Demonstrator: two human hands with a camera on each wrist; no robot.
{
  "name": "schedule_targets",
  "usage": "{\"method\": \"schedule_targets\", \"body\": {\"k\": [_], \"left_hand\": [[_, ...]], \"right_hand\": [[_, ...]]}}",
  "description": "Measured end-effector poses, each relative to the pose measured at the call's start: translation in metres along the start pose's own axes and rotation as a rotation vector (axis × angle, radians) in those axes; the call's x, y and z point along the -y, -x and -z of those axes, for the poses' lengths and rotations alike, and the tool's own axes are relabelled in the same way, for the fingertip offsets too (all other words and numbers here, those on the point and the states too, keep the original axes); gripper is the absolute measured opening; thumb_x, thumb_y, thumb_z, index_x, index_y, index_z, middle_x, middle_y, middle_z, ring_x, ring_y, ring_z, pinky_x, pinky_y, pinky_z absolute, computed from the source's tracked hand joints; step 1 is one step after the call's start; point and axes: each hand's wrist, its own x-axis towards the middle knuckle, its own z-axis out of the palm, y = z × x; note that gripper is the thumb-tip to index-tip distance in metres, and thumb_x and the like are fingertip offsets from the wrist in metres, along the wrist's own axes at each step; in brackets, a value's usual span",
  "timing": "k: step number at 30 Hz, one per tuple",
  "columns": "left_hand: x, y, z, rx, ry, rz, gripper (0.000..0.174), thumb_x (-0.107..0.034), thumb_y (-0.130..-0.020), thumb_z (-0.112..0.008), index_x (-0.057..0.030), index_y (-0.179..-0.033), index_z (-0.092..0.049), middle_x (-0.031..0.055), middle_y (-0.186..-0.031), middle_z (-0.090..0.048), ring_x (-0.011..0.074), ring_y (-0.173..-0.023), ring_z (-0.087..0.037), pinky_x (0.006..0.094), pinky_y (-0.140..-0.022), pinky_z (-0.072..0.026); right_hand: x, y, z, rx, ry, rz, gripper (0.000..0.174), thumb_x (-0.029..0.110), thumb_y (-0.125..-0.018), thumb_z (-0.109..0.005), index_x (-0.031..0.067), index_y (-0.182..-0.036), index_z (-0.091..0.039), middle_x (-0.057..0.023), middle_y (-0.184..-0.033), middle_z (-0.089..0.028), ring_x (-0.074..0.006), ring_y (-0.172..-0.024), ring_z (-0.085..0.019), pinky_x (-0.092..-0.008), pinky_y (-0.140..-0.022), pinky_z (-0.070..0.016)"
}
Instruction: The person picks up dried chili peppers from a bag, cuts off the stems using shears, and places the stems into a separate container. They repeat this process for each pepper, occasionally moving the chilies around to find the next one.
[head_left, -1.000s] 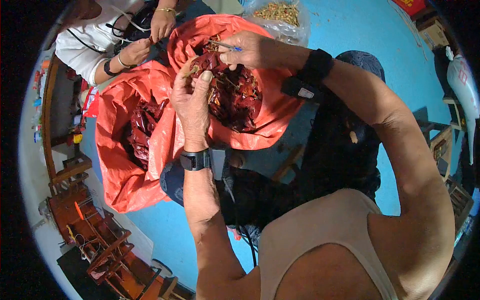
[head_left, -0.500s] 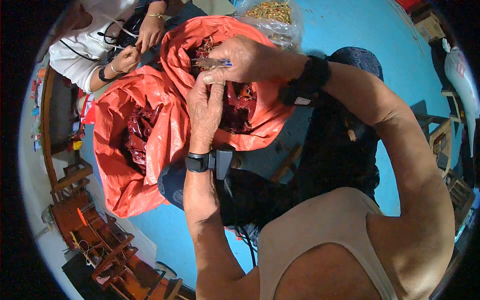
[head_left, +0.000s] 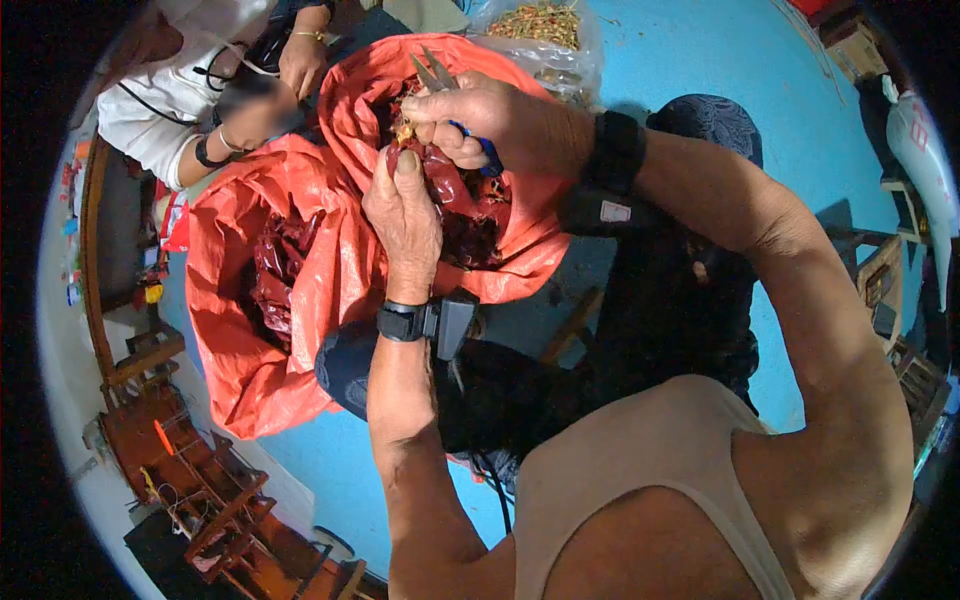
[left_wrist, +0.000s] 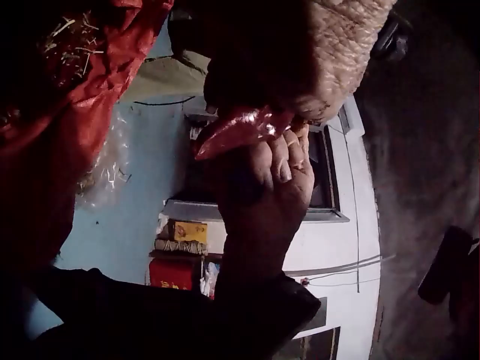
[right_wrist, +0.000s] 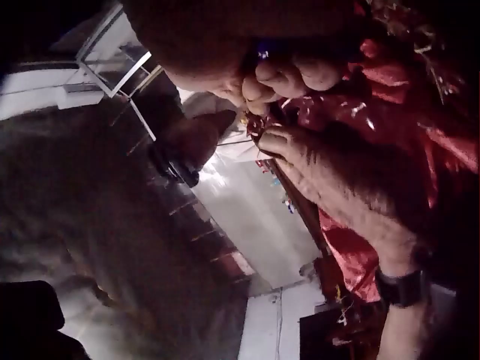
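Observation:
My left hand [head_left: 405, 225] pinches dried red chili peppers [head_left: 443, 180] by their stem end, over an open red woven sack [head_left: 535, 255]. My right hand [head_left: 515, 122] grips a pair of scissors [head_left: 437, 75] with blue handles, its fingers curled at the pepper stems. The blades point up and away from the peppers, slightly parted. One glossy pepper [left_wrist: 244, 133] sticks out between the hands in the left wrist view. Dark red peppers fill the sack below. In the right wrist view the fingertips of both hands meet at the stems, and the blades are hidden.
A second red sack [head_left: 340, 300] with dried chilies [head_left: 283, 270] stands to the left. Behind is a clear plastic bag [head_left: 570, 70] of cut stems. Another person's hand [head_left: 300, 65] is at the upper left. Wooden furniture [head_left: 190, 450] lines the left side.
The scissors' blades have swung from pointing left across the peppers to pointing up and away. My left hand first moved right to the scissors, then slightly back left, still holding peppers.

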Motion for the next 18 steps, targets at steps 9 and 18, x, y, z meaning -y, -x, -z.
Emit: {"method": "schedule_targets", "body": {"k": [9, 18], "left_hand": [[-0.007, 0.0, 0.007, 0.096, 0.291, -0.024, 0.045, -0.029, -0.08, -0.058, 0.0009, -0.112, -0.045, 0.0091, -0.104, -0.051, 0.0178, -0.094, -0.048, 0.0294, -0.086, -0.0374], [0.001, -0.002, 0.009, 0.143, 0.089, 0.025, 0.019, -0.017, -0.087, -0.05, -0.0005, -0.095, -0.056, 0.0027, -0.076, -0.057, 0.0102, -0.069, -0.051, 0.0225, -0.062, -0.042]], "right_hand": [[-0.004, -0.019, 0.014, 0.105, 0.808, 0.397, 0.028, 0.024, -0.086, -0.048, 0.0015, -0.071, -0.054, 0.0011, -0.058, -0.048, -0.0046, -0.053, -0.042, -0.0213, -0.047, -0.0354], [-0.012, -0.02, 0.014, -0.095, 0.791, 0.592, 0.029, 0.024, -0.081, -0.05, 0.0022, -0.062, -0.054, -0.0074, -0.05, -0.05, -0.012, -0.044, -0.047, -0.0298, -0.044, -0.0374]]}}
